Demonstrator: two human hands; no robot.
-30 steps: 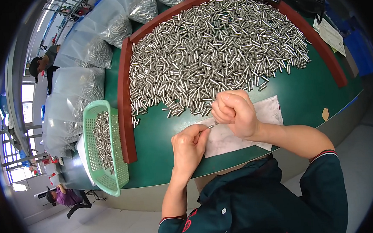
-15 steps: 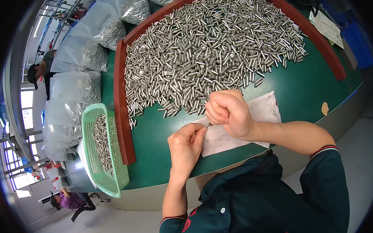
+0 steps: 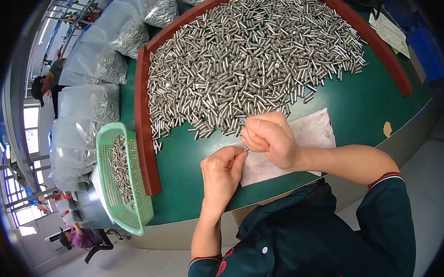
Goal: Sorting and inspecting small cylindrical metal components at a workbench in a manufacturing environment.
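1. Head view, L hand (image 3: 217, 172): grasping one metal pin (image 3: 246, 149) btwn thumb and finger, w/ just a short bit visible at the fingertips. Held up by the left part of a white sheet (image 3: 313, 128); can't tell how high.
2. Head view, R hand (image 3: 272, 141): clenched, w/ fingers curled in under the thumb, right beside the pin. Can't tell if touching it, nor if hiding anything inside the fist.
3. Below the hands: the same sheet, smudged, lying flat on a green tabletop (image 3: 181, 162) nr its front edge.
4. Beyond the hands: a big pile of loose pins (image 3: 248, 58), spread wide and ringed on the left, back and right by a red-brown rail (image 3: 143, 107).
5. Left of the rail: a green basket (image 3: 145, 208), holding a much smaller lot of pins (image 3: 120, 167). Farther back/left: several clear bags (image 3: 106, 106), part-filled w/ pins too.
6. Progress, judging by the layout: one pin in hand, prob. mid-handling, not yet put down. Far more lying loose than in the basket, so prob. lots left. Can't tell which lots, bags incl., count as done.
7. Bkgd, far left: a co-worker in a purple top (image 3: 85, 238), well apart from the pins on the tabletop.
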